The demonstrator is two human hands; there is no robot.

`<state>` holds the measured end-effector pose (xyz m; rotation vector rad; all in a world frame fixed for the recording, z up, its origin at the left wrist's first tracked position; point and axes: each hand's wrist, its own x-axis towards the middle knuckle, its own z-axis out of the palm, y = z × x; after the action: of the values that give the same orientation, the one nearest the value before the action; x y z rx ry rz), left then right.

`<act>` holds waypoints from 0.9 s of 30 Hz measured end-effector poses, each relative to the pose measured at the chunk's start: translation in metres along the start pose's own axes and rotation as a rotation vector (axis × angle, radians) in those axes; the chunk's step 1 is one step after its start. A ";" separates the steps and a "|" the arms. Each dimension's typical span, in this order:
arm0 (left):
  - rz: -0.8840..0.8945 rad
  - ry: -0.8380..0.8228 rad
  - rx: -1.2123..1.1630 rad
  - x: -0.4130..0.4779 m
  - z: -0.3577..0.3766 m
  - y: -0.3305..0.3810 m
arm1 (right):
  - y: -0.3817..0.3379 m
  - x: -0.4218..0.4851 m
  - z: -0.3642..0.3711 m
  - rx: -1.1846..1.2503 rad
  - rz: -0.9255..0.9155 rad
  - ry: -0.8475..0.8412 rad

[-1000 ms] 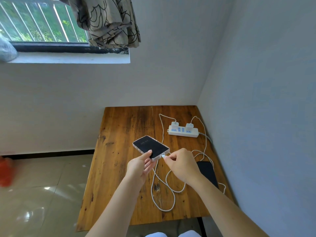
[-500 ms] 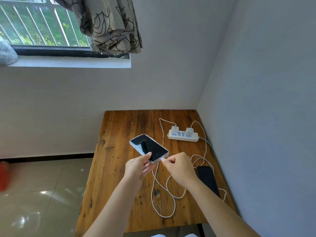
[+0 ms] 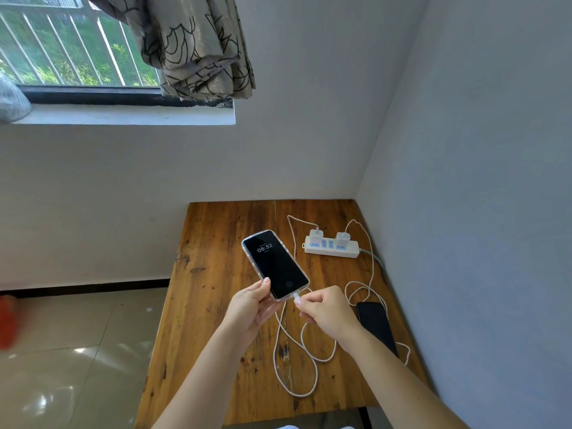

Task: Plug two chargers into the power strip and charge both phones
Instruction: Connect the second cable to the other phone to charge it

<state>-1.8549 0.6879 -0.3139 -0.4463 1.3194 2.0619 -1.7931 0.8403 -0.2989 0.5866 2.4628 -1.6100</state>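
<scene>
My left hand (image 3: 251,308) holds a phone in a clear case (image 3: 274,263) by its near end, tilted up above the wooden table (image 3: 216,305). Its screen is lit and reads 08:32. My right hand (image 3: 325,311) pinches the white cable plug (image 3: 296,296), which sits at the phone's bottom port. A white power strip (image 3: 331,248) lies at the back right with two white chargers (image 3: 316,234) (image 3: 343,237) plugged in. A second, dark phone (image 3: 376,326) lies flat at the right, partly behind my right forearm, with a white cable running to it.
White cables (image 3: 294,366) loop across the table in front of me. Walls close the table in at the back and right. A window with a curtain (image 3: 198,48) is up left, and tiled floor (image 3: 77,351) lies to the left.
The phone has been lifted and tilted more upright, and its screen has lit up showing the time. The plug in my right hand has come to the phone's port.
</scene>
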 end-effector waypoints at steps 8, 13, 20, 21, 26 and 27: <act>0.009 -0.009 0.010 0.005 -0.001 -0.002 | 0.003 0.002 -0.002 -0.005 0.016 -0.006; 0.000 -0.020 -0.013 0.006 -0.003 -0.004 | 0.007 0.003 -0.001 -0.020 0.017 -0.006; -0.005 -0.017 -0.035 0.008 -0.004 -0.003 | 0.009 0.005 0.000 -0.019 0.015 -0.009; -0.004 -0.016 -0.033 0.008 -0.004 -0.003 | 0.010 0.005 0.000 -0.018 0.016 -0.009; 0.002 -0.021 -0.026 0.009 -0.004 -0.003 | 0.009 0.005 0.000 -0.012 0.019 -0.009; 0.002 -0.020 -0.026 0.009 -0.004 -0.003 | 0.010 0.006 0.000 -0.015 0.021 -0.007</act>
<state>-1.8596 0.6884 -0.3225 -0.4349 1.2831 2.0825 -1.7944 0.8454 -0.3086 0.6015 2.4530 -1.5818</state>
